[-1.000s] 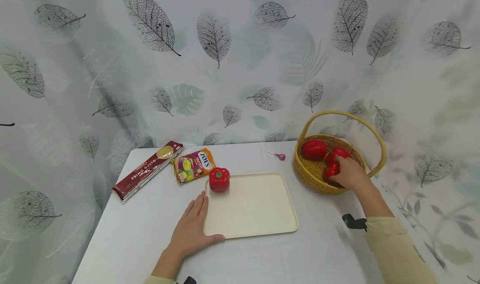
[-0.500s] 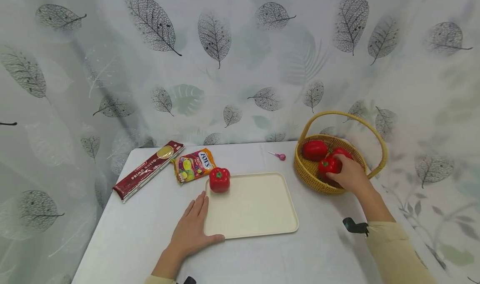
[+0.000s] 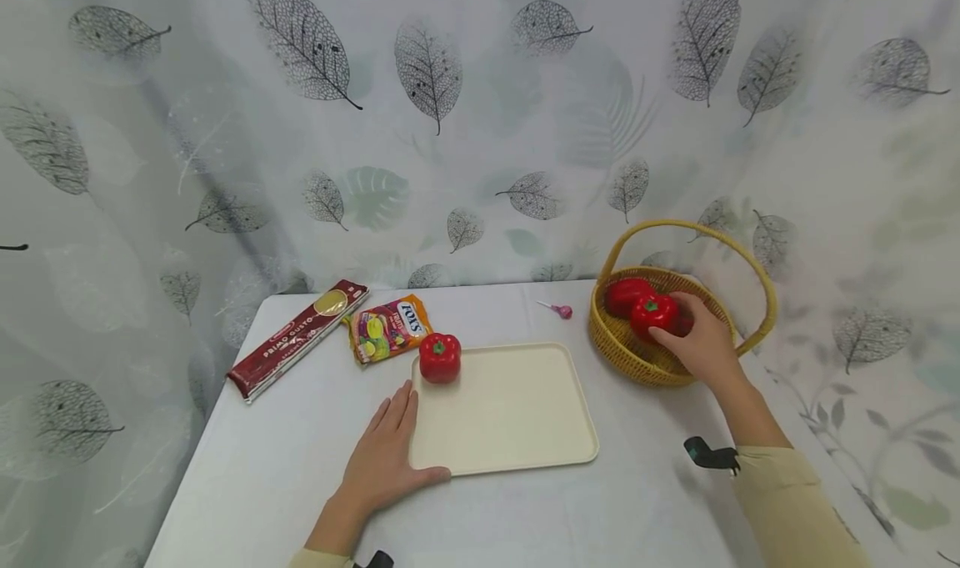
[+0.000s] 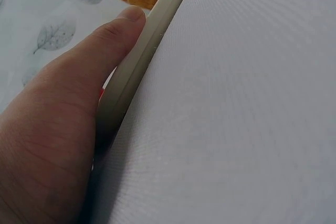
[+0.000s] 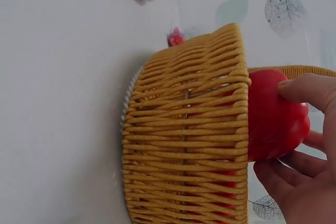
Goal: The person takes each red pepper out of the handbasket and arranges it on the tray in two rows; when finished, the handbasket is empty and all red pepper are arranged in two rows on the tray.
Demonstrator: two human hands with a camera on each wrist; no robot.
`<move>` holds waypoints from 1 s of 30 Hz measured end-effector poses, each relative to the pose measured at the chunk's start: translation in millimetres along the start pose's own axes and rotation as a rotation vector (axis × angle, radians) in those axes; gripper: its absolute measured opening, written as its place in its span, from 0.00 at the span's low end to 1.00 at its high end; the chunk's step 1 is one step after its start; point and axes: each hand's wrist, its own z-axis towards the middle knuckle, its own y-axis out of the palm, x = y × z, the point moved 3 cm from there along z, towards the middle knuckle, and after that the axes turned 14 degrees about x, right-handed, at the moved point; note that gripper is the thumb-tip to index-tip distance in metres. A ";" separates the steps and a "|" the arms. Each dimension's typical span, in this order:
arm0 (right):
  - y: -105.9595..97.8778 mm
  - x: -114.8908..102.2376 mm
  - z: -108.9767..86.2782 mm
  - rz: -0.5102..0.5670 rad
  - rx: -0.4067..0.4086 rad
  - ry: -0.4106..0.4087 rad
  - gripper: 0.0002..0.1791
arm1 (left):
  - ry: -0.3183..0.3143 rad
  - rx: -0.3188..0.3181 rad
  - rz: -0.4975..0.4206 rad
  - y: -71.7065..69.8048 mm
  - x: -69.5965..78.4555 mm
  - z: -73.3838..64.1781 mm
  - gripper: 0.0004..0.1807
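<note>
My right hand (image 3: 701, 340) grips a red bell pepper (image 3: 651, 313) with a green stem, at the mouth of a wicker basket (image 3: 626, 358). In the right wrist view that pepper (image 5: 273, 114) shows above the basket's rim, with thumb and fingers around it. Other red vegetables, one of them long and smooth (image 3: 624, 296), lie in the basket, partly hidden. On the left, my left hand (image 3: 381, 459) lies with straight fingers along the left edge of a cream tray (image 3: 517, 418), its thumb at the front corner. Another red bell pepper (image 3: 439, 358) sits on the tray's back left corner.
A dark red spaghetti packet (image 3: 296, 340) and a colourful Fox's candy bag (image 3: 388, 329) lie at the back left of the white table. A small lollipop (image 3: 561, 310) is between tray and basket. The basket's tall handle (image 3: 697, 229) arches over its mouth.
The right hand has lifted the bell pepper from low in the basket, up and slightly left, toward the rim. The left hand and tray have stayed in place.
</note>
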 end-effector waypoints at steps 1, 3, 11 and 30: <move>-0.6 -2.1 -0.4 0.003 0.005 0.002 0.44 | 0.000 0.001 0.000 0.1 -0.2 0.4 0.79; -1.7 -5.7 -1.1 0.010 0.011 0.003 0.45 | 0.008 0.014 -0.001 -0.7 0.3 0.4 0.79; -6.2 -16.8 -4.2 0.053 0.058 -0.029 0.44 | 0.011 0.027 -0.014 -2.8 2.7 0.3 0.78; -6.5 -41.5 -16.2 0.132 0.078 -0.049 0.42 | -0.001 0.011 0.000 -1.9 1.1 -0.8 0.78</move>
